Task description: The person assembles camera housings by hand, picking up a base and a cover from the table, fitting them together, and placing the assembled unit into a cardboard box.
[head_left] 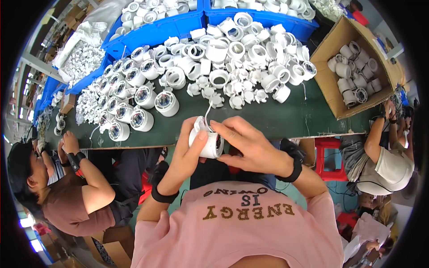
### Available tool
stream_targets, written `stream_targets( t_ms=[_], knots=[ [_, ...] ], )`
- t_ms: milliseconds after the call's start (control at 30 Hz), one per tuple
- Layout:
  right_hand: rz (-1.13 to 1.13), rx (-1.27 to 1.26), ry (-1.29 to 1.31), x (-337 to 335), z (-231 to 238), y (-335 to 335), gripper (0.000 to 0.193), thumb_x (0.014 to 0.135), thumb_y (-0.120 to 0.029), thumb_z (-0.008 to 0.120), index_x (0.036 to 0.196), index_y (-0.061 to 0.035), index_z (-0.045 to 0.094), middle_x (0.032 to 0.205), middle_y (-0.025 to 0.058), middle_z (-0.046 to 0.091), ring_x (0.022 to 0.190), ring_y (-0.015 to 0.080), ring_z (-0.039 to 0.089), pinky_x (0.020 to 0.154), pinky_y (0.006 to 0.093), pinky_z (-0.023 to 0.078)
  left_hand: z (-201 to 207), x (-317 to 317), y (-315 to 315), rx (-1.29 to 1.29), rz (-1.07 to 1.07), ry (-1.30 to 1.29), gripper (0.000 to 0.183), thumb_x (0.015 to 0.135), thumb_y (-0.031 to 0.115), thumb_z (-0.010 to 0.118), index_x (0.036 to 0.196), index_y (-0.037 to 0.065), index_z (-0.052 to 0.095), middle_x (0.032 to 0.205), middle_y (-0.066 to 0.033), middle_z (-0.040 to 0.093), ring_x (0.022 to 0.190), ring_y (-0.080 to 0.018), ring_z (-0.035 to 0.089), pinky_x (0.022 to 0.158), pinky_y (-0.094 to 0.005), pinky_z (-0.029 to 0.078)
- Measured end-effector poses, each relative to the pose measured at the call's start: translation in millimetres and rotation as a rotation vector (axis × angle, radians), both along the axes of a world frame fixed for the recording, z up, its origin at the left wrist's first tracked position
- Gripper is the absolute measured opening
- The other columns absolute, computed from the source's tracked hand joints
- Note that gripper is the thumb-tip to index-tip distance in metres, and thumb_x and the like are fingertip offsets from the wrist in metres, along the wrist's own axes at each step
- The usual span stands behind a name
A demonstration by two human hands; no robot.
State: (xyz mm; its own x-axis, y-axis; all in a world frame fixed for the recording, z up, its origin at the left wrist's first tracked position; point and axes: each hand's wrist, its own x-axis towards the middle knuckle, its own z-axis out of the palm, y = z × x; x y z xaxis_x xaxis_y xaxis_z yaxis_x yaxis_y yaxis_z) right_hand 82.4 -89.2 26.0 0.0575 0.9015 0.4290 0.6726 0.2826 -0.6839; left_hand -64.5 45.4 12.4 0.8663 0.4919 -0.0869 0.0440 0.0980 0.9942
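Observation:
A white cylindrical housing [210,147] with a dark face is held over the near edge of the bench. My left hand [184,145] is closed round its left side, the thumb pressed on the white wall. From its top a thin white wire [208,110] sticks up. My right hand [250,145] grips the housing from the right, its forefinger by the base of the wire and its thumb low against the side. Just beyond, to the left, stand several similar white cylinders [166,103] with dark, glassy faces, some with wires.
A heap of white rings [219,78] and small lobed caps [236,102] covers the middle of the dark green bench [277,117]. Blue bins [178,24] line the back. A cardboard box [328,53] of white cylinders stands right. A person [85,196] sits at left, others at right.

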Motion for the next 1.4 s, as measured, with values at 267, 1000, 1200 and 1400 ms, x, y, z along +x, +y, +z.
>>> stream_targets(
  t_ms=[267,1000,1200,1400],
  knots=[
    [-0.147,-0.048,-0.127,24,-2,70,0.061,0.075,-0.011,0.072,0.131,-0.0046,0.047,0.093,0.0137,0.055,0.083,0.0265,0.056,0.07,0.0317,0.046,-37,-36,35,0.03,0.534,-0.074,0.03,0.09,0.014,0.058,0.116,-0.001,0.051,0.094,-0.0016,0.058,0.078,-0.005,0.052,0.064,-0.0197,0.042],
    [-0.093,-0.016,0.562,0,-12,39,0.008,0.083,-0.005,0.068,0.089,-0.0004,0.066,0.072,0.0048,0.067,0.057,0.005,0.059,0.048,0.0193,0.044,-29,37,18,-0.474,0.22,-0.347,0.042,0.1,0.03,0.039,0.127,-0.001,0.046,0.116,-0.0126,0.055,0.099,-0.017,0.057,0.085,-0.0299,0.046],
    [-0.305,0.109,0.374,69,13,57,0.016,0.09,-0.016,0.06,0.092,-0.0003,0.062,0.067,0.0071,0.065,0.053,0.0095,0.059,0.049,0.0249,0.044,-33,21,25,-0.264,0.48,-0.184,0.039,0.097,0.033,0.042,0.119,0.002,0.051,0.106,-0.0083,0.057,0.091,-0.0152,0.059,0.073,-0.0259,0.049],
    [-0.724,0.093,0.149,130,16,15,0.032,0.085,-0.022,0.065,0.112,-0.0052,0.059,0.069,0.0096,0.066,0.059,0.0168,0.063,0.056,0.0307,0.049,-26,23,-6,-0.148,0.291,-0.195,0.039,0.095,0.032,0.043,0.114,-0.001,0.05,0.102,-0.009,0.056,0.09,-0.0142,0.056,0.077,-0.0261,0.046]
  ],
)
